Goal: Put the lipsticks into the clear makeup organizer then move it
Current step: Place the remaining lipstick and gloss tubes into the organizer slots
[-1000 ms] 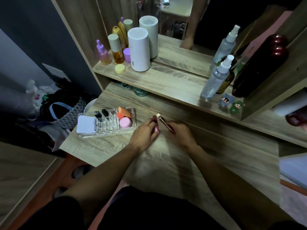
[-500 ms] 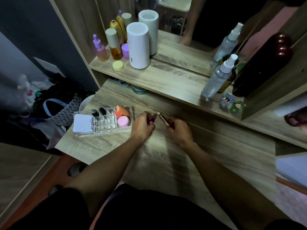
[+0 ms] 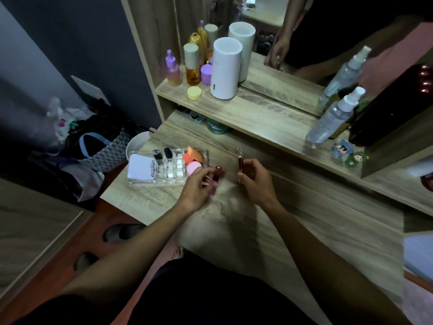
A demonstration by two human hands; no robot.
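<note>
The clear makeup organizer (image 3: 150, 181) sits on the left of the wooden table, holding a white compact, two black-capped lipsticks (image 3: 162, 154), and orange and pink sponges. Just right of it, my left hand (image 3: 196, 186) grips a pink lipstick with a dark red cap (image 3: 216, 175). My right hand (image 3: 255, 179) holds a slim lipstick with a clear cap (image 3: 239, 158) upright, a short gap away from the left hand.
A raised shelf (image 3: 257, 113) behind carries a white cylinder (image 3: 225, 68), purple and amber bottles, a yellow jar, spray bottles (image 3: 332, 118) and small figurines. A mirror stands at the back. Bags lie on the floor at left.
The two hands, close together before, have drawn apart, each with its own lipstick. The right hand's lipstick has turned upright. The left hand has shifted toward the organizer.
</note>
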